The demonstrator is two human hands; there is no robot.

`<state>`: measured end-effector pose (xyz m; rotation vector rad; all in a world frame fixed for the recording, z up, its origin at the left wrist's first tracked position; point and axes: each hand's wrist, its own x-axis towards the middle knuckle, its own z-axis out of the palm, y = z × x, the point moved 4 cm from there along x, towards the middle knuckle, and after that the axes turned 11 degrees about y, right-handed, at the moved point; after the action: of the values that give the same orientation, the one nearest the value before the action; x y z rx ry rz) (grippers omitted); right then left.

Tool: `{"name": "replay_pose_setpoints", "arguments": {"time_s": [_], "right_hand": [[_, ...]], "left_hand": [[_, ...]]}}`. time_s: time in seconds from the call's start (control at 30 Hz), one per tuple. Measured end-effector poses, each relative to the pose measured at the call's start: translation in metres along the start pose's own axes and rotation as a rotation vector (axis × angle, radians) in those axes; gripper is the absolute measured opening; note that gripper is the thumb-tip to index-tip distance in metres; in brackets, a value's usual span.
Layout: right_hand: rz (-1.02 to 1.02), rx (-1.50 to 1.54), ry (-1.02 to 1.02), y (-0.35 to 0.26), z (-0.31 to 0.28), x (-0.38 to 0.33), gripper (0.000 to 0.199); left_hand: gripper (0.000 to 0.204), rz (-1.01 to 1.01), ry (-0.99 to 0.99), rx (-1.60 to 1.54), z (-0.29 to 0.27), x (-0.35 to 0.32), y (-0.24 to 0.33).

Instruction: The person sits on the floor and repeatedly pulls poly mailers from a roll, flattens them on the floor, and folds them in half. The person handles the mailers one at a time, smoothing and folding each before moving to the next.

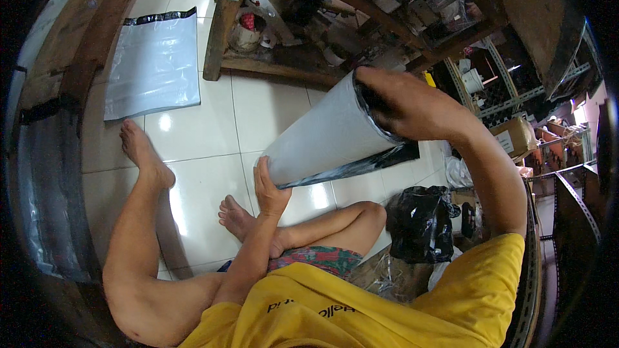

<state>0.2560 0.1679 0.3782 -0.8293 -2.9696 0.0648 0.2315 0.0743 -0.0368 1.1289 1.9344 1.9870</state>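
Note:
A grey plastic mailing bag (322, 132) with a black inside is held up in front of me, its mouth spread toward the right. My left hand (271, 193) grips its lower left end, with the thumb and fingers on either side. At the mouth, my right hand (406, 103) reaches in past the rim, and its fingers are hidden by the dark inside. A second grey mailing bag (155, 67) with a black strip along its top lies flat on the floor at the far left, just beyond my foot.
A wooden workbench (222, 32) with cluttered shelves stands ahead. Black plastic bag (422, 225) sits by my knee at right, near metal racks (503, 77) and a cardboard box (516, 136). Dark plastic-wrapped stack (51, 187) is at far left. White tiles (200, 180) cover the floor.

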Motion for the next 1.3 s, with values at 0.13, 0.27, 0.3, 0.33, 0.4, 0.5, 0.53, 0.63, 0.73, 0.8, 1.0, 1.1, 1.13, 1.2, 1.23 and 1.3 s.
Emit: {"name": "replay_pose_setpoints", "arguments": {"time_s": [0.13,0.27,0.3,0.33,0.4,0.5,0.53,0.63,0.73,0.8,1.0,1.1,1.13,1.2,1.23,1.3], "right_hand": [[0.034,0.043,-0.128,0.001,0.003,0.0,0.048],[-0.026,0.062,-0.153,-0.014,0.004,-0.005,0.043],[-0.042,0.038,-0.169,-0.017,0.003,-0.005,0.044],[-0.066,-0.041,-0.225,-0.014,0.004,-0.006,0.046],[-0.09,-0.051,-0.193,-0.012,0.003,-0.004,0.045],[-0.11,0.043,-0.118,-0.008,0.001,0.001,0.047],[-0.112,0.092,-0.088,-0.005,0.0,0.002,0.047],[-0.156,0.006,0.003,0.01,0.015,0.005,0.054],[0.143,-0.144,-0.074,0.014,0.006,0.003,0.052],[0.32,-0.121,-0.101,0.015,0.002,-0.002,0.05],[0.331,-0.054,-0.022,0.021,0.004,-0.014,0.059],[0.358,-0.083,-0.052,0.01,0.008,-0.01,0.062],[0.337,-0.046,-0.055,0.01,0.007,-0.007,0.062],[0.298,-0.086,-0.028,0.01,0.011,-0.004,0.064],[0.309,-0.081,-0.068,0.009,0.011,-0.005,0.061],[0.326,-0.072,-0.145,0.009,0.009,-0.004,0.056]], "left_hand": [[0.101,0.02,0.015,0.043,-0.004,0.003,0.006],[0.105,0.015,0.014,0.075,-0.008,0.001,-0.002],[0.107,0.024,0.014,0.074,-0.009,0.001,-0.002],[0.108,0.033,0.015,0.075,-0.01,0.002,-0.002],[0.108,0.033,0.018,0.081,-0.01,0.002,0.002],[0.108,0.035,0.036,0.071,-0.009,0.004,0.008],[0.107,0.037,0.042,0.063,-0.008,0.005,0.009],[0.105,0.051,0.044,0.092,-0.007,0.009,0.007],[0.104,0.0,0.036,0.089,-0.006,0.007,0.002],[0.104,-0.055,0.0,0.068,-0.005,0.004,0.001],[0.106,-0.065,-0.053,0.084,-0.004,-0.003,-0.001],[0.106,-0.058,-0.027,0.081,-0.004,-0.001,-0.001],[0.106,-0.052,-0.009,0.079,-0.004,0.0,-0.001],[0.105,-0.044,0.004,0.076,-0.003,0.002,0.001],[0.105,-0.041,0.01,0.074,-0.003,0.003,0.002],[0.104,-0.058,-0.002,0.064,-0.003,0.003,0.004]]}}
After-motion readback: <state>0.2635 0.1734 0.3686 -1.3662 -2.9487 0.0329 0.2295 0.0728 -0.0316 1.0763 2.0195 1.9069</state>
